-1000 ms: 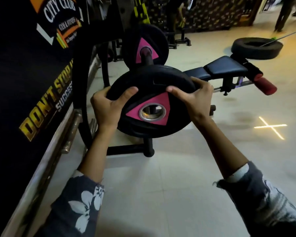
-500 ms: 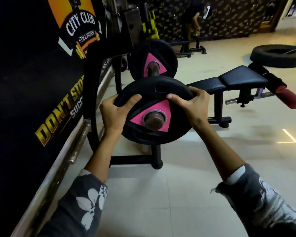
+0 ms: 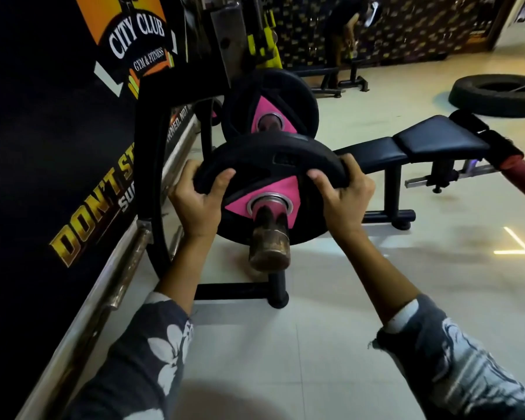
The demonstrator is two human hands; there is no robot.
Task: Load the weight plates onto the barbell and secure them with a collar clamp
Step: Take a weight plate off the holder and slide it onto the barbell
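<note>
A black weight plate (image 3: pixel 264 165) with a pink triangle around its steel hub sits on the barbell sleeve (image 3: pixel 269 241), whose rusty end sticks out toward me through the hub. My left hand (image 3: pixel 196 201) grips the plate's left rim and my right hand (image 3: pixel 343 192) grips its right rim. Farther along the bar a second black and pink plate (image 3: pixel 273 107) sits against the rack. No collar clamp is in view.
A black rack frame (image 3: pixel 152 165) and its floor foot (image 3: pixel 237 291) stand left and below the bar. A black banner wall with a steel rail (image 3: pixel 109 286) runs along the left. A padded bench (image 3: pixel 431 140) and a tyre (image 3: pixel 494 95) lie to the right. A person bends at the back.
The plate has slid onto the sleeve: a second ago its hub was empty in front of the bar, now the sleeve end pokes well through it. Both hands kept their grip.
</note>
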